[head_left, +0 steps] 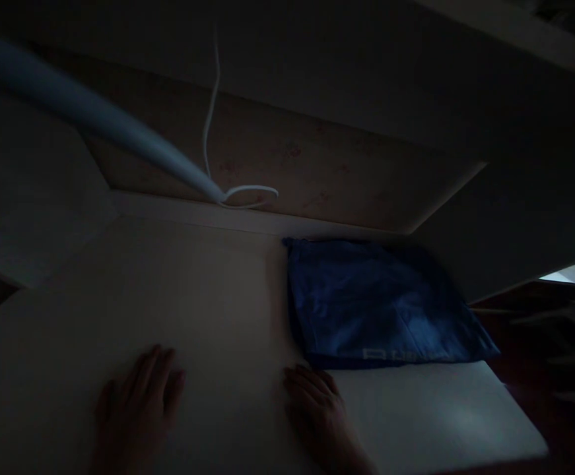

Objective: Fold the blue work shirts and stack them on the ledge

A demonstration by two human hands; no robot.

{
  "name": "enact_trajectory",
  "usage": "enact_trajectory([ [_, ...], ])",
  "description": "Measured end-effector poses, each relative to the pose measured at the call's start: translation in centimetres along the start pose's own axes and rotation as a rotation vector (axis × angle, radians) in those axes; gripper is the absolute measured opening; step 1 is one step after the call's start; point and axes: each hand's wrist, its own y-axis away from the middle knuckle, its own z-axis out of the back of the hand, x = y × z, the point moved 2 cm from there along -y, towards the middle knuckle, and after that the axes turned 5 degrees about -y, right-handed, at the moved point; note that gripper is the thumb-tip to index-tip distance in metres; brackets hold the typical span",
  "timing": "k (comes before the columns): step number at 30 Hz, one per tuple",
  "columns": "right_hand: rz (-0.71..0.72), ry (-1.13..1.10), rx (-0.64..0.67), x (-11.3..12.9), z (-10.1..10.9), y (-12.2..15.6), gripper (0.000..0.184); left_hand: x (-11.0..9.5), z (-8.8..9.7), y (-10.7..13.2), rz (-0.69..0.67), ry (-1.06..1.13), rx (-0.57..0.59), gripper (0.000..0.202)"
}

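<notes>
Pale tube point(148, 142) slants above our desk point(208, 297) | left hand point(137, 399): our grip spread, empty | right hand point(319, 404): beside blue bag point(371, 303), grip we cannot tell

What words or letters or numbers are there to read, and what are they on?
"B" or "R", I can't tell which: a big pale letter along the near edge of the blue bag.
Smaller letters to the right of it, on the same bag: too dark and blurred to read.
I can't make out any other words, numbers or signs.
</notes>
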Motion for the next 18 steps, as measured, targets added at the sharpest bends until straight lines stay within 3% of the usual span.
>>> enact_trajectory([
  [5,-0.023,-0.222,-0.089,0.0,0.2,0.5,0.026,0.8,-0.8,-0.3,0.006,0.058,-0.004,0.05],
  [7,-0.122,-0.43,-0.173,-1.0,1.6,1.1,0.025,0.6,-0.8,-0.9,0.004,0.215,0.006,0.044],
  [9,-0.276,-0.594,-0.273,-3.4,4.3,1.6,0.029,-0.5,-0.4,-2.1,0.027,0.463,0.067,0.041],
  [11,-0.406,-0.637,-0.414,-7.1,8.2,1.8,0.032,-2.8,0.5,-3.6,0.108,0.715,0.192,0.043],
  [14,-0.589,-0.599,-0.685,-15.1,14.7,1.5,0.039,-7.9,2.3,-6.4,0.198,0.958,0.398,0.045],
  [18,-0.801,-0.367,-0.78,-25.8,21.3,1.1,0.045,-15.4,3.5,-10.6,0.067,1.051,0.469,0.045],
])
